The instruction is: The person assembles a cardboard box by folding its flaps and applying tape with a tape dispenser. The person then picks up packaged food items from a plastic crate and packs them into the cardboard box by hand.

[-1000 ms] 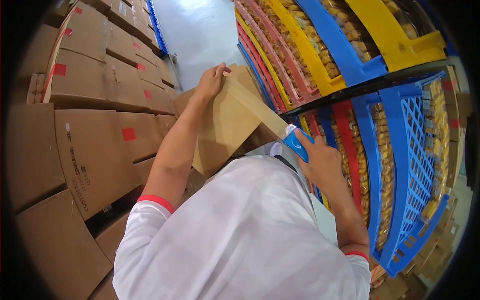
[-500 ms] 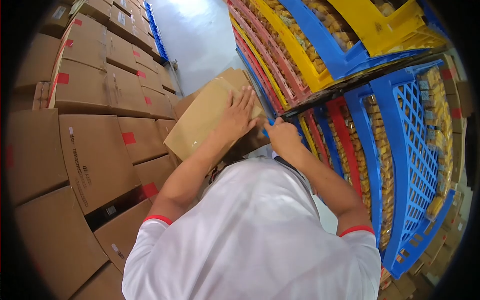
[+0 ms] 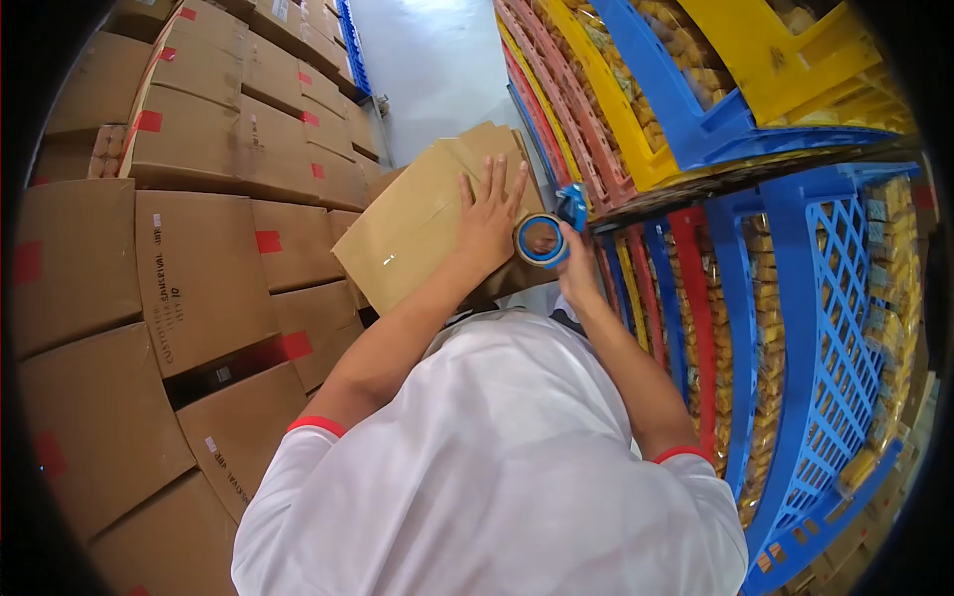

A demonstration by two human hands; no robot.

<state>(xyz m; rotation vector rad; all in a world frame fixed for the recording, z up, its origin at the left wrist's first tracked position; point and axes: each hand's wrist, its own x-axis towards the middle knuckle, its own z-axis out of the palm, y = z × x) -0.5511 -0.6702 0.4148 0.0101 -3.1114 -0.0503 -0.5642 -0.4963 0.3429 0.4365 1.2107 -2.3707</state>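
A cardboard box (image 3: 397,228) is in front of my body, its flat brown top facing up. My left hand (image 3: 489,221) lies on the right part of that top with its fingers spread. Just right of it, at the box's edge, my right hand (image 3: 578,266) grips a blue tape dispenser (image 3: 571,206) with a roll of brown tape on it. The roll's round side faces me. The far ends of my right fingers are partly hidden behind the dispenser.
Stacked cardboard boxes (image 3: 204,278) with red tape pieces fill the left side. On the right are stacked blue, yellow and red crates (image 3: 795,298) holding packaged goods. A pale floor (image 3: 427,70) runs between them. A blue rack edge (image 3: 354,45) stands at the back.
The long tape strip seen stretched from the dispenser is no longer visible. My left hand has come down flat onto the box. My right hand has turned the dispenser, showing the roll's side.
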